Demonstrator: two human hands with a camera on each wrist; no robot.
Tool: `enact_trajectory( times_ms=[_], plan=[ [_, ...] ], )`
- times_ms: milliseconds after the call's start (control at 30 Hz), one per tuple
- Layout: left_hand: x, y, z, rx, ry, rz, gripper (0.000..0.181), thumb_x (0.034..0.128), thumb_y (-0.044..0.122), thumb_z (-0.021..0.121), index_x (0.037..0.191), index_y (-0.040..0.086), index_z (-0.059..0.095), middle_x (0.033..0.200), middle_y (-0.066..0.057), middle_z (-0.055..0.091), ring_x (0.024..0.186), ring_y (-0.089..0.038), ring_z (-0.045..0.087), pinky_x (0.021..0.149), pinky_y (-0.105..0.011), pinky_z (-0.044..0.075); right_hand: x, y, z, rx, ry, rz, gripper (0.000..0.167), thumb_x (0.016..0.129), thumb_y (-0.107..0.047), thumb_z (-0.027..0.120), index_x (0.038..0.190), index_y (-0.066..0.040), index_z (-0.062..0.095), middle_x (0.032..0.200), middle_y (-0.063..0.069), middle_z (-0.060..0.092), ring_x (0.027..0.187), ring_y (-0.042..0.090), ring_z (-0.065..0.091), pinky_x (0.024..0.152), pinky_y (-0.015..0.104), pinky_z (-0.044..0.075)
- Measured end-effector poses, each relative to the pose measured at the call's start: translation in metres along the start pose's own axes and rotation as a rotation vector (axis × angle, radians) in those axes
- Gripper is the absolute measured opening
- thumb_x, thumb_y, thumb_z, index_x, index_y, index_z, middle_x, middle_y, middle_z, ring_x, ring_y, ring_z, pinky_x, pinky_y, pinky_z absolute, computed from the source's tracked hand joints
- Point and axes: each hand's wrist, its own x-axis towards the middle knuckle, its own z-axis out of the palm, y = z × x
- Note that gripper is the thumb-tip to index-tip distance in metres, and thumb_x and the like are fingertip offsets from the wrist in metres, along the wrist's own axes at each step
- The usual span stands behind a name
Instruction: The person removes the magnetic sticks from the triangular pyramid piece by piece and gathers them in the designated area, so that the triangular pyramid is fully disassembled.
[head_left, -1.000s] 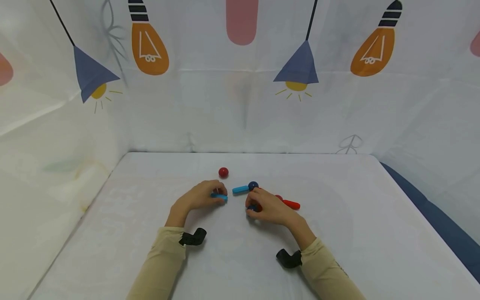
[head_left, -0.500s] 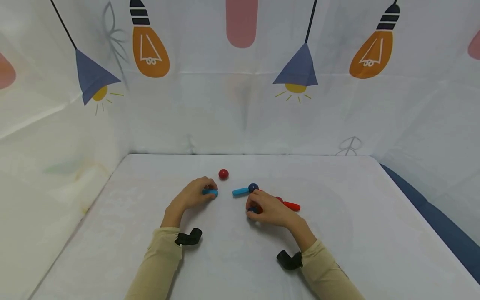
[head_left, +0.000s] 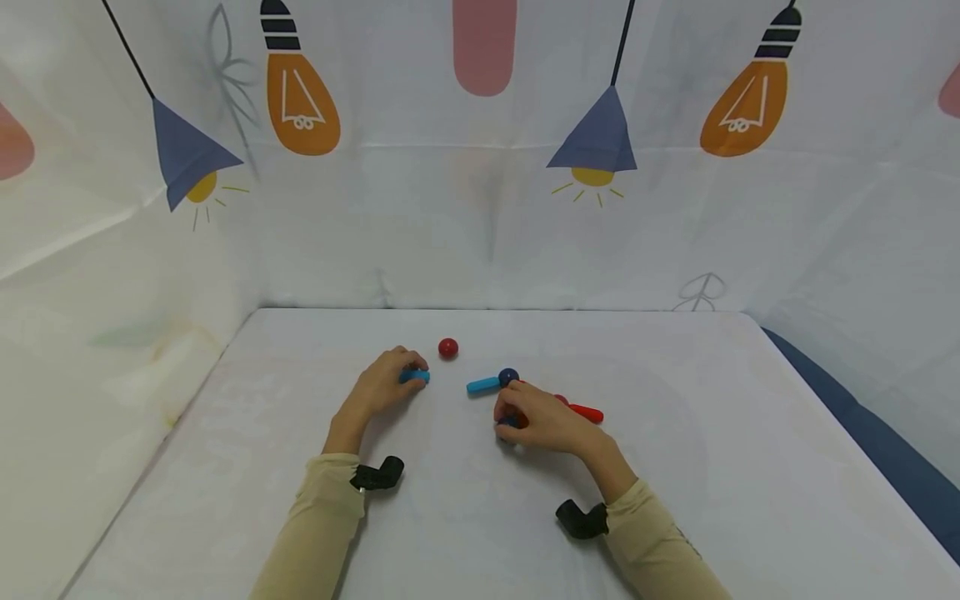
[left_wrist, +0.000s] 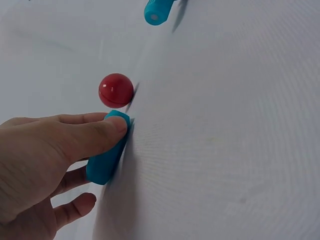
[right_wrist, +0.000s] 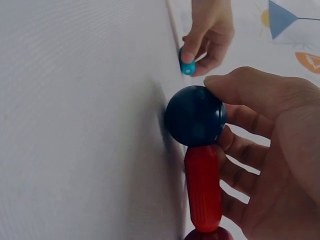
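My left hand pinches a light blue rod between thumb and fingers, low over the white table. Just beyond the rod is a loose, glossy red ball. To the right, my right hand holds a dark blue ball, thumb on one side and fingertips on the other. A red rod joins that ball, with a dark red ball at its other end. Beyond the right hand, a second light blue rod meets another dark blue ball. Part of this group is hidden by the right hand.
Another red rod sticks out to the right of the right hand. The white table ends at a back edge against a white sheet printed with lamps and bulbs. Dark blue fabric lies beyond the right edge.
My left hand has moved left and slightly away from me with the light blue rod, widening its distance from the joined pieces. The right hand has stayed in place on the dark blue ball.
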Motion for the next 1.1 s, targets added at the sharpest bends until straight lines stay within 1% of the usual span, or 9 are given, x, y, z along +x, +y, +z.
enact_trajectory(
  times_ms=[167,300,433,500,600,733,833,933,1100],
  plan=[
    [0.0,-0.003,0.002,-0.008,0.026,-0.02,0.019,0.0856,0.017,0.069,0.104,0.011,0.066,0.102,-0.009,0.061,0.097,-0.025,0.058,0.083,-0.045,0.05,-0.002,0.0,-0.002,-0.014,-0.012,-0.027,0.014,0.087,-0.027,0.067,0.096,-0.021,0.059,0.093,-0.006,0.053,0.085,0.009,0.048,0.072,0.022,0.045],
    [-0.001,-0.004,0.002,-0.007,0.009,-0.033,0.022,0.0861,0.019,0.069,0.107,0.013,0.065,0.107,-0.009,0.06,0.101,-0.026,0.056,0.084,-0.048,0.049,-0.001,-0.001,-0.003,0.0,0.013,-0.009,0.011,0.089,-0.029,0.064,0.095,-0.023,0.057,0.087,-0.008,0.053,0.08,0.008,0.05,0.069,0.022,0.045],
    [-0.001,-0.002,0.001,0.008,-0.011,-0.039,0.027,0.0855,0.021,0.069,0.111,0.014,0.064,0.112,-0.01,0.058,0.105,-0.028,0.054,0.086,-0.052,0.048,0.001,0.001,-0.001,0.005,0.134,-0.002,0.009,0.092,-0.026,0.061,0.098,-0.021,0.058,0.086,-0.008,0.053,0.079,0.009,0.051,0.07,0.023,0.047],
    [-0.001,0.001,0.001,0.035,0.002,-0.027,0.028,0.0851,0.022,0.07,0.111,0.014,0.064,0.114,-0.011,0.058,0.105,-0.029,0.053,0.087,-0.052,0.047,0.002,0.001,0.001,-0.004,0.208,0.002,0.013,0.091,-0.023,0.061,0.103,-0.018,0.059,0.094,-0.006,0.053,0.087,0.011,0.05,0.077,0.027,0.048],
    [0.0,0.008,0.003,0.064,0.054,0.005,0.028,0.0864,0.024,0.068,0.111,0.013,0.064,0.117,-0.012,0.058,0.107,-0.031,0.053,0.089,-0.053,0.045,0.003,0.003,0.003,-0.001,0.289,0.022,0.022,0.091,-0.02,0.061,0.111,-0.013,0.059,0.109,0.001,0.053,0.099,0.017,0.05,0.087,0.036,0.047],
    [0.004,0.023,0.01,0.049,0.1,0.053,0.028,0.0905,0.028,0.063,0.114,0.013,0.062,0.118,-0.011,0.059,0.108,-0.03,0.055,0.089,-0.052,0.044,0.004,0.008,0.005,0.021,0.301,0.098,0.035,0.09,-0.019,0.062,0.124,-0.012,0.055,0.125,0.009,0.05,0.107,0.023,0.052,0.094,0.045,0.046],
    [0.008,0.039,0.018,0.011,0.065,0.083,0.029,0.092,0.029,0.061,0.117,0.013,0.061,0.116,-0.008,0.06,0.107,-0.025,0.056,0.091,-0.048,0.044,0.004,0.012,0.006,0.032,0.276,0.159,0.041,0.091,-0.02,0.06,0.13,-0.014,0.049,0.13,0.009,0.048,0.105,0.022,0.054,0.094,0.046,0.048],
    [0.009,0.055,0.026,-0.012,0.017,0.118,0.029,0.0913,0.027,0.062,0.117,0.013,0.061,0.114,-0.007,0.062,0.105,-0.022,0.057,0.092,-0.045,0.045,0.005,0.016,0.007,0.033,0.275,0.178,0.043,0.093,-0.019,0.058,0.134,-0.015,0.046,0.13,0.008,0.049,0.1,0.02,0.055,0.09,0.044,0.051],
    [0.008,0.068,0.039,0.025,-0.024,0.166,0.027,0.0881,0.026,0.067,0.113,0.015,0.063,0.105,-0.003,0.063,0.095,-0.018,0.06,0.084,-0.035,0.049,0.006,0.017,0.008,0.028,0.301,0.184,0.041,0.093,-0.016,0.057,0.132,-0.013,0.048,0.123,0.007,0.054,0.095,0.018,0.057,0.084,0.039,0.052]
  ],
)
